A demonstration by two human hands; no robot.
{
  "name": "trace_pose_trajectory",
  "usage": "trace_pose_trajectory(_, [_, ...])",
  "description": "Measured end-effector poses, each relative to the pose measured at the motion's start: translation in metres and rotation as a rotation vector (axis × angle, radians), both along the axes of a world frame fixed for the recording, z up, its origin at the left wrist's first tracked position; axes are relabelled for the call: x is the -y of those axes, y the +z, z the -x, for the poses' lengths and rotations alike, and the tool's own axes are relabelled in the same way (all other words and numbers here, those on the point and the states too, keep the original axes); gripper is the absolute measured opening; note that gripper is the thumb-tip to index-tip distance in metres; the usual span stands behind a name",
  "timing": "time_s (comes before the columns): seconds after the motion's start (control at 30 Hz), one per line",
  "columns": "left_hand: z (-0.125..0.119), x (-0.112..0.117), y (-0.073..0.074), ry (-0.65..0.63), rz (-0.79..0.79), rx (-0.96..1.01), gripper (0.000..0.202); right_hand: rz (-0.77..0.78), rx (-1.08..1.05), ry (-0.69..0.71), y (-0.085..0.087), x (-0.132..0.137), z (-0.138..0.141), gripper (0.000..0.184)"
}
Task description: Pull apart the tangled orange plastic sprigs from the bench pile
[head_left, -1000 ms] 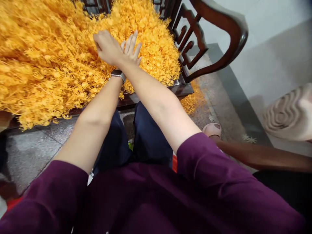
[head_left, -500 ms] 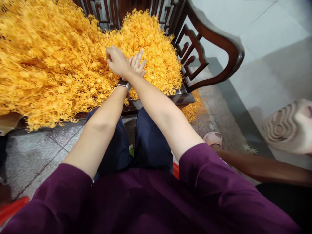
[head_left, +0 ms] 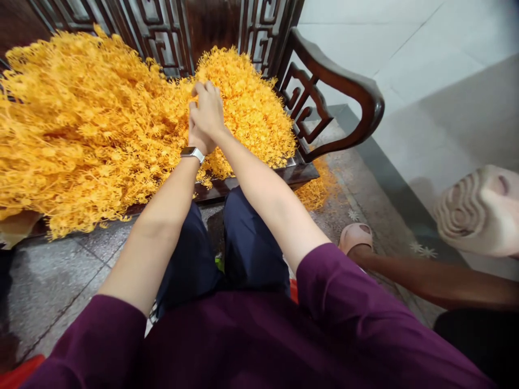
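Note:
A large heap of yellow-orange artificial flower sprigs with thin curly petals covers the bench seat. Against its right part, a rounder bunch of the same flowers lies beside my hands. My right hand crosses over my left, its fingers bent; whatever they may hold is too small or hidden to make out. Under it is my left hand, palm side partly showing, with its fingers mostly covered by the right hand. A smartwatch with a pale band sits on my left wrist.
The dark wooden bench has a carved armrest at right and a lattice back. Loose orange strands lie on the floor. Another person's leg with a pink sandal and a patterned pale object are at right.
My right hand has turned from crossing over the left wrist to lying over the left hand. The left hand's spread fingers are now covered. The view has shifted, showing more bench back.

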State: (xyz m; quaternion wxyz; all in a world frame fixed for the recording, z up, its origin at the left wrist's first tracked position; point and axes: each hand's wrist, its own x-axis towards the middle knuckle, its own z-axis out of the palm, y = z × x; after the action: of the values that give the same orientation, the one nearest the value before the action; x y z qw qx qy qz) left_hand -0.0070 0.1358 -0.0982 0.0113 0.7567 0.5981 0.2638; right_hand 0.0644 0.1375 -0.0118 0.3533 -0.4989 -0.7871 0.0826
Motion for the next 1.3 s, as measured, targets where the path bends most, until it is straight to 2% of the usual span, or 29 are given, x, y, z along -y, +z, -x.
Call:
trace_pose_trajectory(0.13, [0.011, 0.012, 0.014, 0.087, -0.003, -0.038, 0.066, 0.147, -0.02, -0.021, -0.028, -0.022, -0.017, 0.033])
trace_pose_trajectory(0.27, [0.014, 0.025, 0.031, 0.089, 0.017, -0.025, 0.049, 0.319, 0.061, 0.111, -0.044, -0.036, -0.029, 0.035])
trace_pose_trajectory(0.33, [0.015, 0.026, 0.036, 0.112, 0.021, 0.028, 0.042, 0.31, 0.074, 0.129, -0.046, -0.039, -0.032, 0.033])
trace_pose_trajectory(0.47, [0.019, 0.023, 0.041, 0.16, -0.018, 0.126, 0.054, 0.261, 0.076, 0.131, -0.044, -0.045, -0.036, 0.032])
trace_pose_trajectory(0.63, [0.026, 0.027, 0.047, 0.178, 0.03, 0.042, 0.046, 0.272, 0.1, 0.097, -0.047, -0.049, -0.044, 0.033])
trace_pose_trajectory(0.77, [0.029, 0.031, 0.052, 0.196, 0.036, 0.055, 0.053, 0.271, 0.165, 0.107, -0.046, -0.044, -0.051, 0.032])
trace_pose_trajectory(0.87, [0.031, 0.031, 0.054, 0.212, 0.037, 0.05, 0.051, 0.247, 0.192, 0.124, -0.043, -0.041, -0.055, 0.03])
trace_pose_trajectory(0.97, [0.032, 0.029, 0.052, 0.237, 0.031, 0.038, 0.049, 0.248, 0.234, 0.232, -0.041, -0.04, -0.056, 0.024])
trace_pose_trajectory(1.07, [0.034, 0.025, 0.049, 0.265, 0.032, 0.042, 0.061, 0.32, 0.356, 0.367, -0.042, -0.037, -0.052, 0.018])
trace_pose_trajectory(1.2, [0.036, 0.022, 0.046, 0.267, 0.043, 0.057, 0.075, 0.393, 0.445, 0.416, -0.047, -0.032, -0.041, 0.03])
trace_pose_trajectory(1.3, [0.035, 0.024, 0.048, 0.262, 0.018, 0.068, 0.07, 0.351, 0.428, 0.436, -0.054, -0.028, -0.031, 0.039])
